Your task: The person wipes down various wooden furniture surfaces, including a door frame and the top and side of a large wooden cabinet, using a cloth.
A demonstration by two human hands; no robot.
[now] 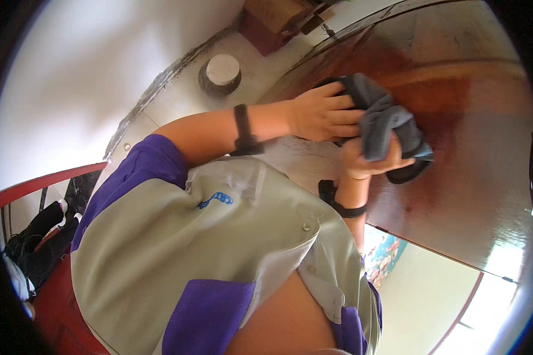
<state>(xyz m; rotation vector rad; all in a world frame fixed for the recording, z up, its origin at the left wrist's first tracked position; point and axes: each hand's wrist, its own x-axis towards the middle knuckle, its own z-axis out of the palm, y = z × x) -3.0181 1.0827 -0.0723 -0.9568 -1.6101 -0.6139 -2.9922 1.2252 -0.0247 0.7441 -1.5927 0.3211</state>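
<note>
A bunched grey cloth item (374, 103) with black edges is held up in both hands, in front of the reddish-brown wooden surface. Its exact kind is hard to make out because it is folded over. My left hand (326, 113) lies across its left side, with the fingertips tucked into the folds. From below, my right hand (367, 158) grips the lower part, fingers wrapped round the fabric and partly covered by it. Black bands circle both wrists.
The glossy wooden surface (456, 130) fills the right side. A round dark object with a white top (222, 69) stands on the floor near the wall. Cardboard boxes (275, 15) sit at the far end. At lower left are a red chair (59, 307) and dark items.
</note>
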